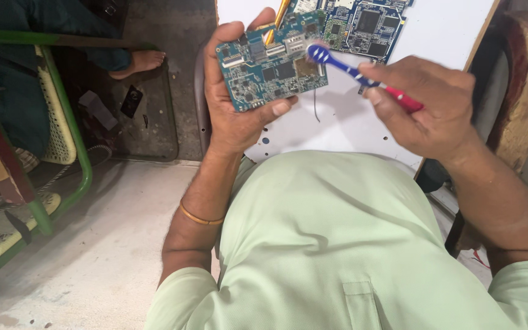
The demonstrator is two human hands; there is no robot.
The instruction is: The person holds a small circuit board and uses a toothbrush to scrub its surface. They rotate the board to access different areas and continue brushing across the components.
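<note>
A: What lies at the centre of the figure?

B: A blue circuit board (271, 61), component side up, tilted, held above the near edge of a white work board (447, 30).

A: How is the circuit board gripped?

B: The left hand (236, 91) is closed around its left edge: fingers behind it, thumb pressed on its lower right corner. A yellow strip (278, 21) rises from behind its top edge.

A: And the right hand?

B: The right hand (432, 104), to the right of the circuit board, is closed around the red handle of a toothbrush (362, 76). The blue brush head touches the circuit board's upper right edge.

A: What else surrounds the circuit board?

B: Beyond it, a second blue circuit board (362, 24) lies flat on the white work board. A thin dark wire (316, 113) hangs just below it. Below, the person's pale green shirt (337, 244) fills the foreground; a gold bangle (200, 217) circles the left wrist. Far to its left stand a green-framed chair (62, 122) and another person's bare foot (142, 61).
</note>
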